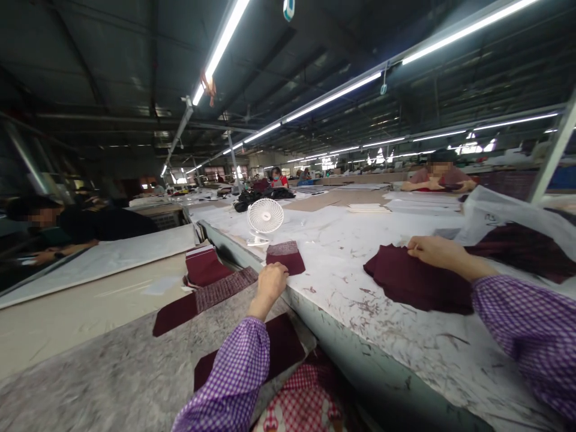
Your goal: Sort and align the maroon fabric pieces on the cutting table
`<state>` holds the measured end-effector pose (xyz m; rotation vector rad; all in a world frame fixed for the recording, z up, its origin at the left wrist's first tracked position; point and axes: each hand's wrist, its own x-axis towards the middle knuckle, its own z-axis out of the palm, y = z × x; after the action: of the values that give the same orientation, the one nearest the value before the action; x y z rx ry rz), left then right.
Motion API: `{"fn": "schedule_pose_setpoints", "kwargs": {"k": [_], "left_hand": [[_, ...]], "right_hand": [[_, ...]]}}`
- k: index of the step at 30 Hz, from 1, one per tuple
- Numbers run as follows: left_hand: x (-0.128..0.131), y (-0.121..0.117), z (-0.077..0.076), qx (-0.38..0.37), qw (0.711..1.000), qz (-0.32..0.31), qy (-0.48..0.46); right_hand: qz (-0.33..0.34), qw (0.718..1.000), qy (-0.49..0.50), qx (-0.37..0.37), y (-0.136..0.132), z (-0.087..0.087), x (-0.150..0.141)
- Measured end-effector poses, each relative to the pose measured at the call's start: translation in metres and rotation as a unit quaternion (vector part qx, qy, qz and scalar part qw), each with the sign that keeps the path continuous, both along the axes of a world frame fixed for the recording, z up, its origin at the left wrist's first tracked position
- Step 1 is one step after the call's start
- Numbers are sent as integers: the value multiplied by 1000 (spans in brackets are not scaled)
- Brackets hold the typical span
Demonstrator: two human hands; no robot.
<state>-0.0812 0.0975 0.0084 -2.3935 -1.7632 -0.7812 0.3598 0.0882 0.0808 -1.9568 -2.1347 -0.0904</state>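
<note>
My left hand (pixel 271 283) is closed at the near edge of a small maroon fabric piece (pixel 294 262) with a greyish band, lying at the edge of the white table. Its fingertips are partly hidden. Farther right, my right hand (pixel 432 249) pinches the upper edge of a stack of maroon fabric pieces (pixel 416 279). On the grey surface to the left lies a long strip of maroon fabric (pixel 177 313) with a speckled grey-maroon section. Another maroon piece (pixel 284 348) is partly covered by my left sleeve.
A white fan (pixel 265 217) stands behind the small piece. Folded maroon fabric (pixel 207 266) lies at left. Clear plastic (pixel 508 222) covers dark fabric at right. Thread scraps litter the white table (pixel 333 294). Co-workers sit at left (pixel 103 225) and far right (pixel 443 174).
</note>
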Motion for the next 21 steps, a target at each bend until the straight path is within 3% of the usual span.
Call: {"fn": "schedule_pose_setpoints", "kwargs": {"k": [3,5,10,15,21], "left_hand": [[4,2,0,8,1000,0,12],[7,3,1,13,1000,4,12],[20,-13,7,23,1000,4,-13],[36,-54,8,45,983,-78,-163],[40,-66,-15,-55,898,-71,-431]], "right_hand": [[-52,997,-38,44,2,-21,13],[-52,994,-56,75,2,-29,12],[-10,990,-64,124,1,-22,-7],[131,984,-41,116,-12,-6,-68],[298,953,23,53,-33,-11,-163]]}}
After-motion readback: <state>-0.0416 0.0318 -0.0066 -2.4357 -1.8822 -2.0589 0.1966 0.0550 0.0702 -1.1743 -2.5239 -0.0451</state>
